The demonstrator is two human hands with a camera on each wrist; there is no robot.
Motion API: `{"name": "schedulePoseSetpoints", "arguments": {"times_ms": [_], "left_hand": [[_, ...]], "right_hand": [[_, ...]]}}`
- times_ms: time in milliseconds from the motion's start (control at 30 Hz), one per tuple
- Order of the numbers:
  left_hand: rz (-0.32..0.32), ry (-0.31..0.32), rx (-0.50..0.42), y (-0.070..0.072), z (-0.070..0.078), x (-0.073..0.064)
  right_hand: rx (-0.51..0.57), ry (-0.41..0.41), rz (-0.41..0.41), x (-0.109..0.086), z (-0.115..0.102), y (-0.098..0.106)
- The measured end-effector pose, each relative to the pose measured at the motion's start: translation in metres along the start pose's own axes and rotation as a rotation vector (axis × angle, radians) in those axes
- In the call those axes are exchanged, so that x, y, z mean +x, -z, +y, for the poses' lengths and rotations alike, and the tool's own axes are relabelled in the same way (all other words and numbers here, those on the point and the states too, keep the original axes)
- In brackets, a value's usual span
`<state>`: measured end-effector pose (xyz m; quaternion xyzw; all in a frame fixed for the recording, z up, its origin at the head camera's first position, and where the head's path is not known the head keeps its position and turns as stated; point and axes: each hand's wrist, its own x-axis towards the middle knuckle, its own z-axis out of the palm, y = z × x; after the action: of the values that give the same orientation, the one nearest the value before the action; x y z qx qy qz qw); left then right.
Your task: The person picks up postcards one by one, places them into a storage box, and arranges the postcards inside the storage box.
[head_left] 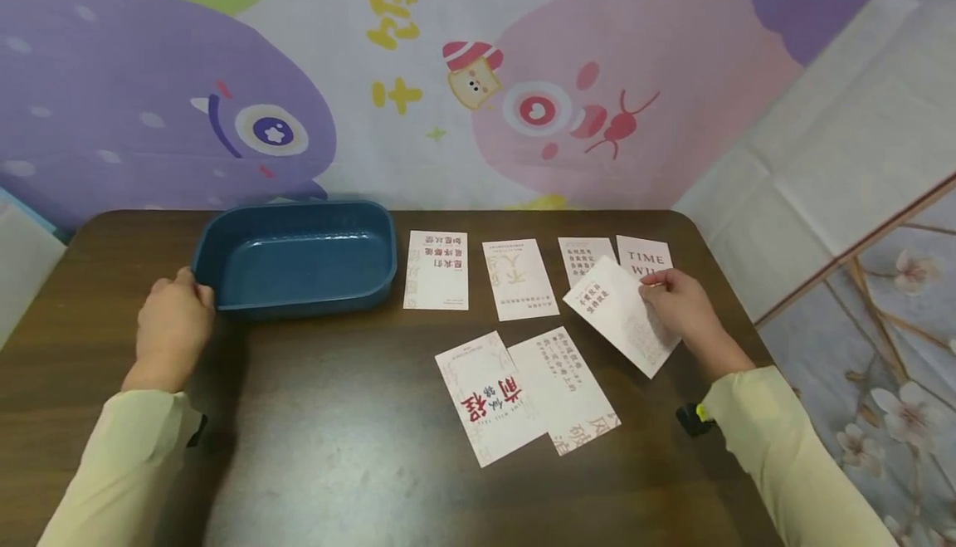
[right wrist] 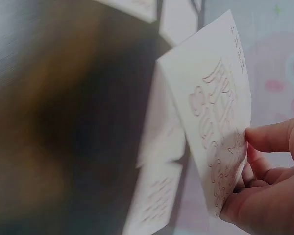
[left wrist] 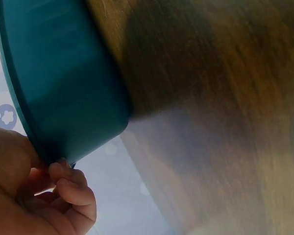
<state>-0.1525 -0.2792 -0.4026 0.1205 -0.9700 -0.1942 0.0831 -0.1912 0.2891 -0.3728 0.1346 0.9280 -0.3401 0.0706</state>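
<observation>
My left hand [head_left: 173, 323] pinches the near left corner of a dark teal rectangular basin [head_left: 299, 310], which stands at the back left of the table. In the left wrist view, thumb and curled fingers grip the basin's rim [left wrist: 39, 152]. My right hand [head_left: 683, 306] holds a white printed card [head_left: 616, 310] by its edge, tilted over the right side of the table. The right wrist view shows that card [right wrist: 206, 107] pinched between thumb and fingers. Partly behind it lie a "TIME" card [head_left: 644, 255] and another text card [head_left: 586, 252].
Two overlapping cards lie mid-table, one with red characters [head_left: 485, 398] and one with grey text [head_left: 571, 389]. Farther back are a gold-lettered card [head_left: 520, 279] and a red-lettered card [head_left: 436, 271]. A cartoon-printed cloth [head_left: 418, 157] hangs behind the wooden table [head_left: 336, 447].
</observation>
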Motion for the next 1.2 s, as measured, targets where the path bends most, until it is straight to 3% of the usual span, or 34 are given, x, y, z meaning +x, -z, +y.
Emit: {"name": "schedulePoseSetpoints", "arguments": {"times_ms": [300, 533, 833, 1200], "left_hand": [[0.015, 0.015, -0.001, -0.005, 0.002, -0.005], [0.027, 0.018, -0.003, -0.007, 0.008, -0.006], [0.043, 0.030, -0.021, -0.016, 0.021, -0.006], [0.062, 0.036, -0.043, -0.025, 0.035, -0.005]], "right_hand": [[-0.021, 0.169, -0.090, 0.021, -0.080, -0.016], [-0.029, 0.238, -0.170, 0.032, -0.135, -0.039], [-0.050, 0.408, -0.224, 0.040, -0.191, -0.070], [-0.075, 0.514, -0.307, 0.040, -0.244, -0.105]]}}
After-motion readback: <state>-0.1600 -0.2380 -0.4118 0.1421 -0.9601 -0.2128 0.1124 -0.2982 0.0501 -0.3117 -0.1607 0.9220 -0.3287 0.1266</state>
